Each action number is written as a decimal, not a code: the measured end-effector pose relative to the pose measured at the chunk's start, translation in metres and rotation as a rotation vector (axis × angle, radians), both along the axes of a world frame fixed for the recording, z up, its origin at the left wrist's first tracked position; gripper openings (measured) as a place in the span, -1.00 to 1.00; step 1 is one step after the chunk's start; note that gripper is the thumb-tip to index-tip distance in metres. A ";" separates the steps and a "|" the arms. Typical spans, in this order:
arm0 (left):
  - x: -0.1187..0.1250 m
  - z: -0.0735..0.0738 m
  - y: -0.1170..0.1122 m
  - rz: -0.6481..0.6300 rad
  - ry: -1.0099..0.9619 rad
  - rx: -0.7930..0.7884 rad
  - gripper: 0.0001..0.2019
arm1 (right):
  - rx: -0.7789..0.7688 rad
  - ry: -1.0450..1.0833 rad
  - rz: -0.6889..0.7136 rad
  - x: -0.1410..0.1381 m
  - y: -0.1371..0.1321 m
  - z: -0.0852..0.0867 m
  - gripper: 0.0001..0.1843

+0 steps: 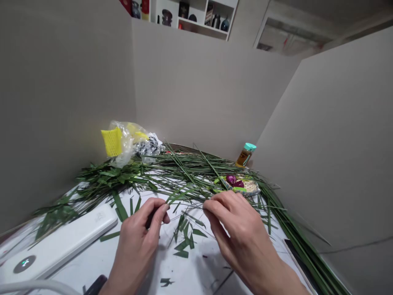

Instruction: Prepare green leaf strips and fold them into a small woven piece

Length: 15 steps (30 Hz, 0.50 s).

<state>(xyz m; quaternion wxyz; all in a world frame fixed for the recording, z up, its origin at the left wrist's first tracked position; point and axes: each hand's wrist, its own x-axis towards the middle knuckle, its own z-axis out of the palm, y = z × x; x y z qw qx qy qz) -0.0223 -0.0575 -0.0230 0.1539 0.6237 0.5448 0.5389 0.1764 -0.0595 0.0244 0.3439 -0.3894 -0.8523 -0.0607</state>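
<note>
My left hand [141, 229] is closed in a pinch, thumb against the fingers, on the near end of a narrow green leaf strip [179, 194]. The strip arches up and away to the right, in front of the leaf pile. My right hand [235, 227] is held a little to the right, its fingertips pressed together. A thin strand seems to run toward those fingertips, but what they hold is too small to make out. Below and between both hands, short cut leaf pieces [182, 246] lie scattered on the white tabletop [190, 274].
Long green leaves [196, 166] are heaped along the back and right edge. A white device [67, 237] lies at left. Behind are a plastic bag [123, 143] with yellow netting, a basket [253, 187] holding purple onions [231, 179], and a teal-lidded bottle [245, 155]. Grey walls enclose the table.
</note>
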 end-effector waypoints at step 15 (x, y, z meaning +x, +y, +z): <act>0.003 0.022 0.018 0.026 0.102 0.261 -0.90 | -1.126 0.619 0.284 -0.008 0.003 0.017 -0.85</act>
